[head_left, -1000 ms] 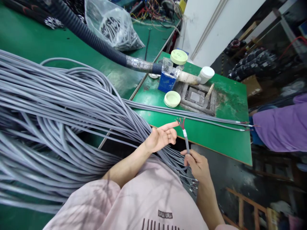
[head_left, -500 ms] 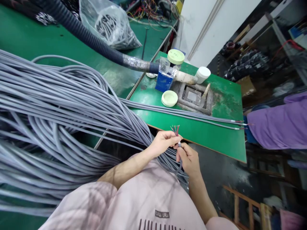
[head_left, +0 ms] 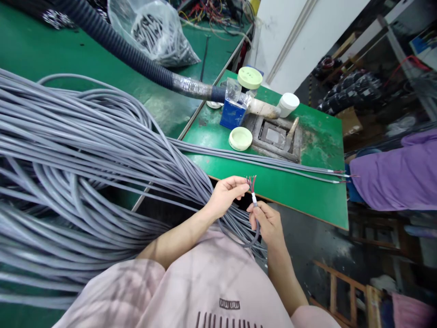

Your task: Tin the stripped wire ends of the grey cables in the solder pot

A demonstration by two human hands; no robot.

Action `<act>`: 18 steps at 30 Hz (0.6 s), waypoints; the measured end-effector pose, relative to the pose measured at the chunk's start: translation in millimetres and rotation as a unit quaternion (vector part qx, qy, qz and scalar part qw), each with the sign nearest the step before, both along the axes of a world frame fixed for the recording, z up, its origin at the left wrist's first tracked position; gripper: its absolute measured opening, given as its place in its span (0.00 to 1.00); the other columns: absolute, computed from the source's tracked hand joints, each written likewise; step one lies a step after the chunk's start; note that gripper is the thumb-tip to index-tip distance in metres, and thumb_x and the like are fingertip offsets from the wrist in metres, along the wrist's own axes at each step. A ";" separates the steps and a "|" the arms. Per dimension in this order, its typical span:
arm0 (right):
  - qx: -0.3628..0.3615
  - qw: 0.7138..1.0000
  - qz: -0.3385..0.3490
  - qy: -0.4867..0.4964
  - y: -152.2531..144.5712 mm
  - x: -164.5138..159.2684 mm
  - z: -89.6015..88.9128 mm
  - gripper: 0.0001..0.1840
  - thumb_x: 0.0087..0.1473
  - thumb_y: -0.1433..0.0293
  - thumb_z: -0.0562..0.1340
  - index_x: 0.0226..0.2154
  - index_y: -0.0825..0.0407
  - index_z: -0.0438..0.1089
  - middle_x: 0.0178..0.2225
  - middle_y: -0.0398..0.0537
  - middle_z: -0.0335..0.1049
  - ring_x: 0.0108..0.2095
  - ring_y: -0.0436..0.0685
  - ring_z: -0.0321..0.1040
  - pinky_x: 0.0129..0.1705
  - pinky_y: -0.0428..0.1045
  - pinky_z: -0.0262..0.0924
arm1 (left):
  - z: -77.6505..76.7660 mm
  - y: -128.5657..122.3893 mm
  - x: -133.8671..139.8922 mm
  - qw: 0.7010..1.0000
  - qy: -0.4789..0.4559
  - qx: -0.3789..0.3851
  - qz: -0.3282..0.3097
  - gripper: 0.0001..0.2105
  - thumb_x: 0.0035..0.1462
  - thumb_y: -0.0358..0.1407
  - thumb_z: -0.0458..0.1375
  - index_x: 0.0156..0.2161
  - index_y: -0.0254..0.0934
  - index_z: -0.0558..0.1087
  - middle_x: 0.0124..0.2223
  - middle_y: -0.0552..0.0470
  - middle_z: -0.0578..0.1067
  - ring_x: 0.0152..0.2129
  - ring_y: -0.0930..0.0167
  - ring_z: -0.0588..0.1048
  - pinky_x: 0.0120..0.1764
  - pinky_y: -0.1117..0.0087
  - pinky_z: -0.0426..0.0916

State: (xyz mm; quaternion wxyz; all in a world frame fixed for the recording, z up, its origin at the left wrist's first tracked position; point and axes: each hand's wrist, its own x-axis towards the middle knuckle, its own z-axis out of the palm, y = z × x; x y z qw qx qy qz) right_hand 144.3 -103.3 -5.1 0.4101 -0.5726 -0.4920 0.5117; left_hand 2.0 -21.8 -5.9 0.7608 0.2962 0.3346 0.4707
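Observation:
Between thumb and fingers, my right hand grips a grey cable just below its white-wrapped end, which points up. Thin coloured wires, dark and reddish, fan out from that end. My left hand pinches at the dark wires on the left side of the fan. The cable loops down under my right hand toward the large bundle of grey cables at my left. A few grey cables lie across the green table, their stripped ends at its right edge.
On the green table stand a framed solder pot, a blue box, a pale lid and a white cup. A black hose crosses above. A bag of cable pieces lies behind. Purple cloth shows at the right.
My left hand has shifted slightly up and left, from the white-wrapped part to the wires. The white wrap now shows uncovered. My right hand keeps its hold on the cable.

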 end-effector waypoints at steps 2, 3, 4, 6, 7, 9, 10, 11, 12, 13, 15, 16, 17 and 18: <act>-0.007 0.999 0.005 0.044 0.6 -0.2 -3.1 0.14 0.59 0.59 0.55 0.31 0.52 0.67 0.12 0.37 0.60 0.14 0.47 0.52 0.20 0.45 0.46 | 1.8 0.5 0.3 1.000 -0.008 -0.009 -0.005 0.13 0.41 0.40 0.68 0.28 0.33 0.75 0.20 0.57 0.70 0.16 0.81 0.63 0.21 0.77 0.57; -0.011 0.997 0.007 0.070 1.1 -0.6 -4.6 0.15 0.58 0.58 0.56 0.30 0.52 0.67 0.12 0.37 0.59 0.14 0.47 0.52 0.20 0.46 0.48 | 2.4 0.9 0.5 1.000 -0.014 -0.016 -0.009 0.13 0.40 0.41 0.69 0.27 0.33 0.74 0.20 0.57 0.70 0.16 0.81 0.63 0.21 0.77 0.56; -0.015 0.995 0.010 0.096 1.7 -1.1 -6.0 0.16 0.57 0.57 0.56 0.29 0.52 0.67 0.11 0.37 0.59 0.14 0.48 0.53 0.20 0.46 0.49 | 2.5 1.4 0.9 0.999 -0.022 -0.024 -0.018 0.14 0.40 0.41 0.69 0.26 0.33 0.74 0.19 0.58 0.69 0.16 0.81 0.62 0.21 0.77 0.56; -0.023 0.990 0.014 0.141 3.4 -2.6 -7.8 0.18 0.55 0.54 0.58 0.27 0.52 0.67 0.10 0.36 0.57 0.13 0.48 0.53 0.21 0.47 0.52 | 1.5 2.5 2.2 0.997 -0.051 -0.047 -0.044 0.14 0.40 0.41 0.69 0.25 0.32 0.73 0.18 0.58 0.67 0.15 0.82 0.61 0.21 0.78 0.55; -0.026 0.987 0.016 0.160 4.3 -3.6 -8.2 0.18 0.54 0.53 0.58 0.27 0.52 0.67 0.09 0.36 0.57 0.13 0.48 0.52 0.22 0.47 0.52 | 0.3 2.9 3.4 0.994 -0.069 -0.062 -0.060 0.15 0.40 0.41 0.69 0.25 0.32 0.72 0.18 0.58 0.66 0.15 0.82 0.61 0.21 0.78 0.55; -0.033 0.981 0.022 0.193 6.1 -5.3 -8.2 0.19 0.53 0.53 0.59 0.26 0.52 0.66 0.08 0.36 0.56 0.12 0.47 0.51 0.21 0.47 0.52 | -2.4 3.6 6.4 0.986 -0.101 -0.098 -0.088 0.15 0.39 0.41 0.69 0.26 0.31 0.72 0.18 0.58 0.65 0.15 0.82 0.60 0.20 0.79 0.54; -0.034 0.978 0.023 0.207 6.8 -6.1 -7.9 0.18 0.53 0.54 0.60 0.25 0.52 0.66 0.08 0.35 0.55 0.12 0.47 0.50 0.21 0.47 0.52 | -3.6 3.7 8.0 0.983 -0.110 -0.113 -0.096 0.16 0.39 0.41 0.69 0.27 0.31 0.72 0.18 0.58 0.65 0.15 0.82 0.60 0.20 0.79 0.54; -0.035 0.975 0.022 0.219 7.3 -6.6 -7.6 0.18 0.53 0.54 0.60 0.25 0.52 0.66 0.08 0.35 0.55 0.12 0.46 0.49 0.21 0.47 0.52 | -4.5 3.6 9.6 0.981 -0.112 -0.123 -0.099 0.16 0.39 0.41 0.69 0.27 0.31 0.72 0.18 0.59 0.65 0.15 0.83 0.60 0.20 0.79 0.54; -0.034 0.973 0.019 0.228 7.7 -6.8 -7.3 0.17 0.54 0.55 0.60 0.25 0.52 0.66 0.08 0.35 0.55 0.12 0.46 0.49 0.21 0.47 0.51 | -5.0 3.4 10.8 0.982 -0.109 -0.125 -0.095 0.15 0.40 0.41 0.69 0.28 0.31 0.72 0.18 0.59 0.65 0.14 0.83 0.60 0.19 0.80 0.54; -0.034 0.972 0.014 0.233 7.9 -6.9 -7.2 0.17 0.54 0.56 0.60 0.25 0.52 0.66 0.08 0.35 0.55 0.12 0.46 0.49 0.21 0.46 0.51 | -5.1 3.0 11.7 0.984 -0.101 -0.122 -0.082 0.15 0.41 0.40 0.68 0.28 0.31 0.71 0.18 0.59 0.65 0.14 0.83 0.60 0.19 0.80 0.53; -0.035 0.971 -0.002 0.235 8.1 -6.7 -7.1 0.16 0.54 0.57 0.60 0.25 0.52 0.67 0.08 0.35 0.55 0.12 0.46 0.48 0.21 0.46 0.51 | -4.2 1.8 12.1 0.991 -0.081 -0.105 -0.031 0.14 0.41 0.39 0.68 0.29 0.32 0.70 0.18 0.60 0.65 0.14 0.83 0.60 0.19 0.80 0.53; -0.038 0.972 -0.009 0.231 8.2 -6.5 -7.3 0.17 0.54 0.56 0.60 0.25 0.52 0.67 0.08 0.35 0.54 0.12 0.46 0.48 0.21 0.46 0.50 | -3.4 1.0 11.7 0.993 -0.072 -0.095 -0.001 0.14 0.41 0.39 0.68 0.29 0.33 0.70 0.18 0.61 0.65 0.14 0.83 0.60 0.19 0.80 0.53; -0.041 0.973 -0.016 0.226 8.3 -6.3 -7.5 0.17 0.53 0.56 0.60 0.25 0.52 0.66 0.08 0.34 0.54 0.12 0.46 0.48 0.21 0.46 0.50 | -2.4 0.2 11.1 0.994 -0.063 -0.085 0.025 0.13 0.41 0.38 0.68 0.29 0.34 0.70 0.17 0.61 0.65 0.14 0.82 0.60 0.19 0.80 0.53; -0.045 0.974 -0.021 0.220 8.5 -6.2 -7.7 0.17 0.52 0.55 0.61 0.25 0.52 0.66 0.08 0.34 0.54 0.12 0.46 0.48 0.21 0.46 0.50 | -1.5 -0.7 10.4 0.995 -0.054 -0.074 0.042 0.13 0.41 0.38 0.68 0.29 0.34 0.70 0.17 0.62 0.65 0.13 0.82 0.60 0.19 0.80 0.53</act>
